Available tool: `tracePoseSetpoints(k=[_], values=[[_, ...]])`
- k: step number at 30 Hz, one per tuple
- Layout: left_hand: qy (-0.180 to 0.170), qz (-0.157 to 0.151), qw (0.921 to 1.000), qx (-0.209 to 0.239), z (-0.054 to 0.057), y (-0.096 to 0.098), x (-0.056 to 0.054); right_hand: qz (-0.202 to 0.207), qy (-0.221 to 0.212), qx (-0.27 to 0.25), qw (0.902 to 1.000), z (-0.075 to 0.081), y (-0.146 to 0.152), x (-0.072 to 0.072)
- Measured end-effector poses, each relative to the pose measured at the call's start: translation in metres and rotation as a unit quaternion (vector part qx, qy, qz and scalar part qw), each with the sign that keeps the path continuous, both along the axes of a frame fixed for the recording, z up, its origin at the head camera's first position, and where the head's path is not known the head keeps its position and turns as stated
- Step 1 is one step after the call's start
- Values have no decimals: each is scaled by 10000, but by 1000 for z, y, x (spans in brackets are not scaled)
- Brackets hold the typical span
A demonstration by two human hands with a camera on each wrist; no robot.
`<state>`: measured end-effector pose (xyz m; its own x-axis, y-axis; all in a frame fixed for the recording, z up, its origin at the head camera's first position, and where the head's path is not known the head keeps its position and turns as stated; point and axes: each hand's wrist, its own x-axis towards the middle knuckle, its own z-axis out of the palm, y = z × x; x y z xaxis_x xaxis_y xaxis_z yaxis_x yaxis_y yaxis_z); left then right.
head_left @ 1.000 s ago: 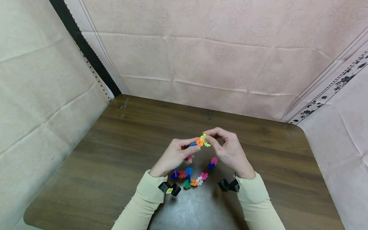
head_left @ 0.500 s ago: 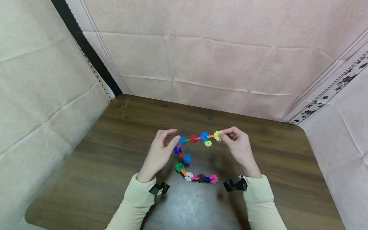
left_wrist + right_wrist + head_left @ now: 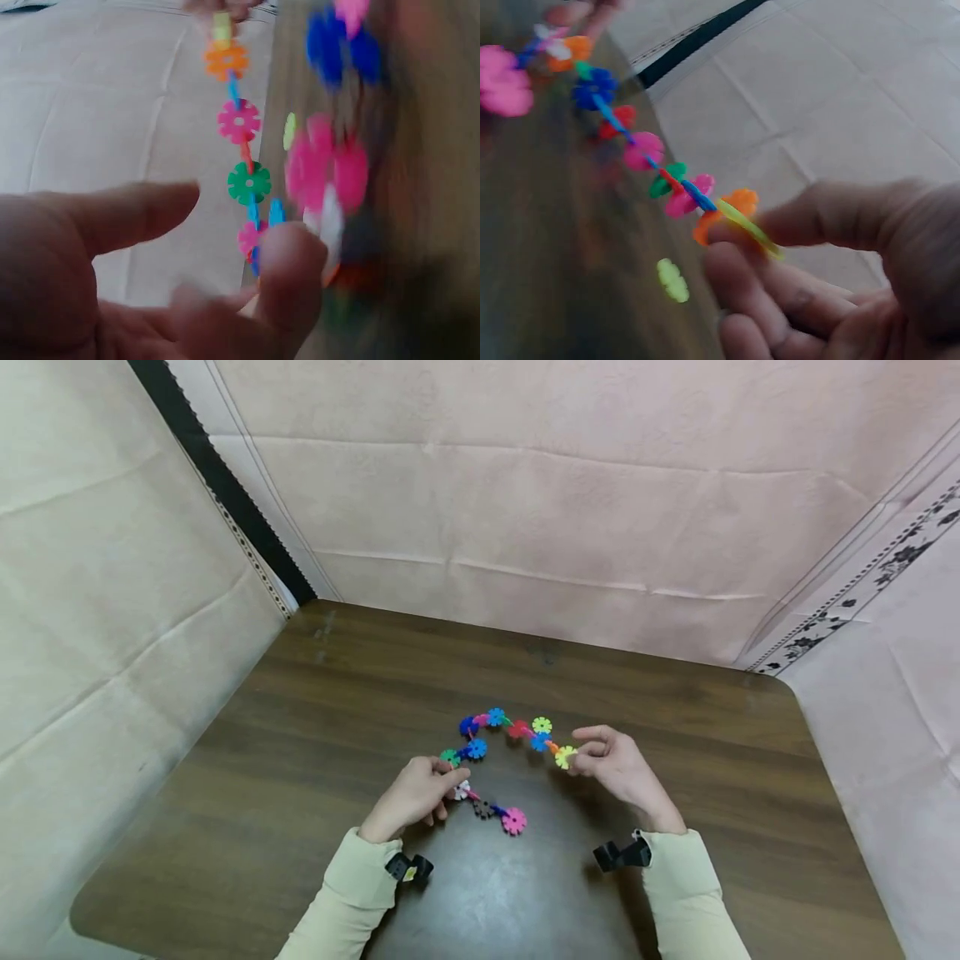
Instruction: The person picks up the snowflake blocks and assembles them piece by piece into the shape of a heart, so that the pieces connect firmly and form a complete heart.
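Note:
A chain of colourful plastic interlocking discs (image 3: 476, 748) curves over the wooden table, opening toward the right. At its upper end, my right hand (image 3: 618, 772) pinches the yellow disc (image 3: 750, 229) between thumb and fingers. My left hand (image 3: 416, 789) is at the chain's lower bend, by the white disc (image 3: 462, 790); its thumb and forefinger stand apart in the left wrist view, and it hides the neighbouring orange disc from the head view. The lower end finishes in a pink disc (image 3: 513, 821). A loose yellow-green disc (image 3: 673, 280) lies beside the chain.
The brown wooden table (image 3: 337, 710) has rounded corners. Pale patterned cloth (image 3: 525, 527) hangs behind it and at both sides. Black wrist cameras, such as the one (image 3: 622, 855) on the right wrist, sit at the cuffs.
My left hand left the chain's upper part, then came down to the lower bend. My right hand drew the yellow end right and toward me. The chain spread from a bunch into a wider curve.

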<state>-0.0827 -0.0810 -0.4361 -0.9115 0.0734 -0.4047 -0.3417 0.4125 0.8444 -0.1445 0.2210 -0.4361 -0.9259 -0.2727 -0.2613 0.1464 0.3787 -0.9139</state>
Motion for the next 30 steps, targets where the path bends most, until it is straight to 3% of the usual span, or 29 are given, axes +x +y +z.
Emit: tracePoseSetpoints(k=[4,7,12,18,21,24,27,30], values=[[102,595,9974,388,-4,-3,-6,708,-178,177,9972,-12,-8,4],[158,825,9965,-48,-6,-4,-7,1032,-257,381,9936,-19,-17,8],[44,647,9888,-1346,-7,-5,-4,1273,-230,741,9888,-24,-33,15],[-10,707,9843,-1614,-6,-5,-3,1693,72,1289,9771,-20,-46,11],[-149,737,9876,-1381,-7,-6,-5,1593,154,1543,9750,-8,-43,-2],[-145,846,9926,-859,-9,-8,-9,1125,434,1844,9754,-1,-39,-25],[-188,1119,9934,-142,-12,-11,-12,777,744,2203,9695,-5,-38,-49],[-282,1272,9904,459,-14,-13,-14,755,764,2492,9625,-18,-39,-65]])
